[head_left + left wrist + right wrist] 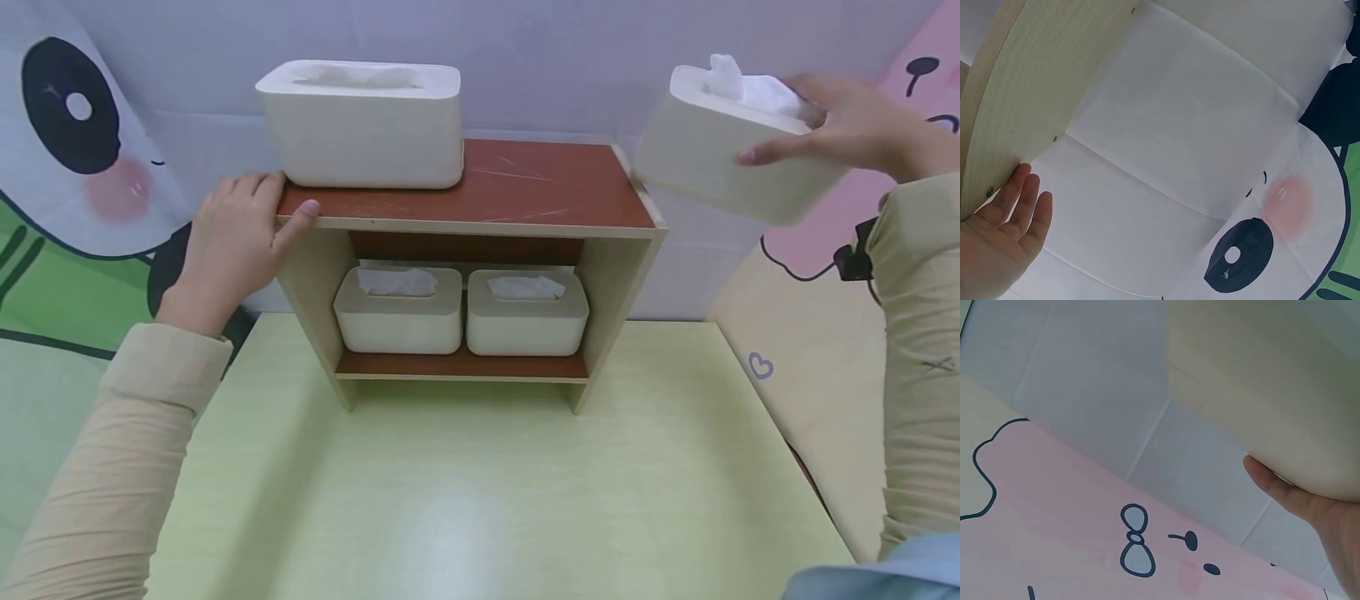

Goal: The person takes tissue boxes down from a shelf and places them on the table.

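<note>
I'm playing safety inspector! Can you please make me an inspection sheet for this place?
Surface: pale table, with a shelf on it.
Job's things: upper tissue box on the shelf's top; left lower tissue box and right lower tissue box side by side inside; raised tissue box tilted, beside the shelf's right end.
Clutter: nothing seen.
Hands: left hand touches the shelf's top left corner; right hand grips the raised tissue box.
Cables: unclear near the right sleeve; none seen elsewhere.
Surroundings: pale backdrop; pink cartoon on the right.
</note>
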Motion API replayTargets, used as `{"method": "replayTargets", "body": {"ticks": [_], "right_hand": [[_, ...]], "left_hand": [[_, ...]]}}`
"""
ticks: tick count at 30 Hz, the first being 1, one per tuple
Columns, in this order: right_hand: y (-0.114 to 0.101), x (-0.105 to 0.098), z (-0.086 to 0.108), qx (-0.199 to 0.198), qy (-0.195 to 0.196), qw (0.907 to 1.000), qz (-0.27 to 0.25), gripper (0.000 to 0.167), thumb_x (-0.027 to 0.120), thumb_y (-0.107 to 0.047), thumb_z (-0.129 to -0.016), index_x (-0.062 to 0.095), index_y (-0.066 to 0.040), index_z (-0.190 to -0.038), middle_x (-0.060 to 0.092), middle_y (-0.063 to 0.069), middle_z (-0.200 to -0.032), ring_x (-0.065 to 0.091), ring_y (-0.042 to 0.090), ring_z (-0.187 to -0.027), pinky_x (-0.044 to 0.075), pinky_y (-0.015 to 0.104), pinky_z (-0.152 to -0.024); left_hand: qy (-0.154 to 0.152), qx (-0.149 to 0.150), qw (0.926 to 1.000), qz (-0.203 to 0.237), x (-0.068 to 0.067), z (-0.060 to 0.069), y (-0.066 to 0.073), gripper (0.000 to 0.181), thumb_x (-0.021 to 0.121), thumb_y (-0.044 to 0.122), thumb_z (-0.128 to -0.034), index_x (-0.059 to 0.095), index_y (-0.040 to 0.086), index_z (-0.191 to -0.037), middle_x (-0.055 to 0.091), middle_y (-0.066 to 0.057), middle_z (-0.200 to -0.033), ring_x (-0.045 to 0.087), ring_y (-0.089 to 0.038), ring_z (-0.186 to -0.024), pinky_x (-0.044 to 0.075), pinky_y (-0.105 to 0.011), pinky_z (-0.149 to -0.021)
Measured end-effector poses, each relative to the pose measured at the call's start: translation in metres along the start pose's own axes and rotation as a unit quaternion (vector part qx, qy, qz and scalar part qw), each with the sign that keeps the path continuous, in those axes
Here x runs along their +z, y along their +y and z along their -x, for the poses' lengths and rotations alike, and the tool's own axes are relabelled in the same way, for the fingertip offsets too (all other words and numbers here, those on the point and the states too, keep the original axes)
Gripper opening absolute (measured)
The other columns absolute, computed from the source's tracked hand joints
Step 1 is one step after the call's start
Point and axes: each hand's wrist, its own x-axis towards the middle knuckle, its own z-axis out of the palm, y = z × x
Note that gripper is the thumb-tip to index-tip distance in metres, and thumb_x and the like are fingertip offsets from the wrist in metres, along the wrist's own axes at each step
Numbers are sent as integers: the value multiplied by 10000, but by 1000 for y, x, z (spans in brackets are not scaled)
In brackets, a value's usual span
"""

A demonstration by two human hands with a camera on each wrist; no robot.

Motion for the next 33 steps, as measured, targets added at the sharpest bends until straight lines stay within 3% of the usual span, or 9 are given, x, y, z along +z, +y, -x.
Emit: {"method": "replayTargets", "body": {"ticks": [6,11,16,20,27,33], "right_hand": [[20,4,6,67,63,10000,-35,819,718,-406,-742,268,-327,-1422,423,51,-1130,446,51,-794,321,263,-700],[33,11,9,134,-68,9999,-33,859,709,-409,-749,221,-285,-1445,431,121,-1170,482,13,-719,373,262,-647],[39,22,13,155,-296,9994,-134,875,691,-415,-768,169,-292,-1460,402,173,-1268,507,157,-849,373,375,-736],[42,35,16,45,-306,9995,-104,882,683,-436,-769,155,-306,-1463,381,214,-1318,411,333,-1024,324,522,-820],[51,61,15,-141,-247,9996,30,921,698,-444,-752,175,-188,-1465,421,263,-1272,475,420,-1026,426,513,-745],[61,81,14,-265,-232,9994,67,936,695,-453,-749,180,-131,-1461,411,264,-1257,471,419,-1002,435,367,-637]], "left_hand": [[71,47,10000,-9,1,1,1,663,337,500,-949,416,-59,-1298,473,-292,-1261,407,-468,-1129,311,-582,-960],[30,15,10000,-10,0,1,1,669,330,502,-950,401,-53,-1316,465,-291,-1273,402,-465,-1135,306,-576,-969],[41,3,10000,-6,-1,1,0,668,329,499,-950,393,-47,-1328,462,-288,-1277,399,-463,-1142,304,-577,-971],[65,0,10000,-15,-1,2,-1,667,333,495,-951,391,-48,-1333,463,-291,-1277,399,-467,-1146,303,-582,-969],[-26,-13,10000,3,0,2,-1,676,324,503,-950,378,-46,-1342,452,-288,-1289,387,-465,-1167,286,-577,-990],[4,19,10000,2,0,1,-2,668,328,500,-951,389,-47,-1329,458,-288,-1279,391,-464,-1161,287,-576,-986]]}}
